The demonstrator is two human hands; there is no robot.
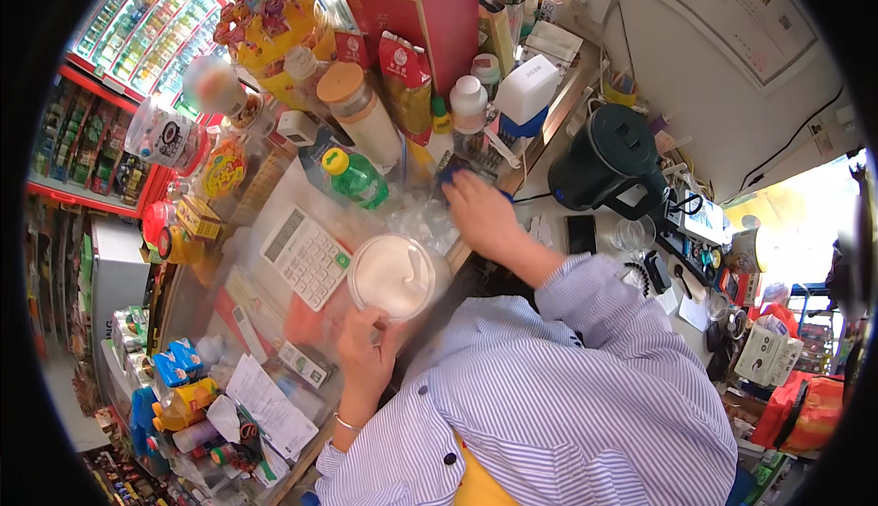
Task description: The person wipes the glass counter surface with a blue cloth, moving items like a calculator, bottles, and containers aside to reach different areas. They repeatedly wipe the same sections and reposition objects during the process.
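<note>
My left hand [367, 355] pinches the near rim of a round clear plastic tub [392, 278]. White material lies inside the tub, with a dent on its right side. Up and to the right, my right hand [483, 214] has its fingers over a dark blue object [449, 174], mostly hidden beneath them, so its kind is unclear. Crumpled clear plastic [422, 221] lies between the tub and that hand. A white calculator [305, 257] sits left of the tub. Behind them a green plastic bottle with a yellow cap [357, 178] leans over.
A dark green electric kettle [603, 156] stands to the right, near a black phone [581, 234]. Along the back are a cork-lidded glass jar [363, 118], white bottles [469, 103] and a red box [418, 26]. Papers [271, 403] and drinks [185, 403] crowd the lower left.
</note>
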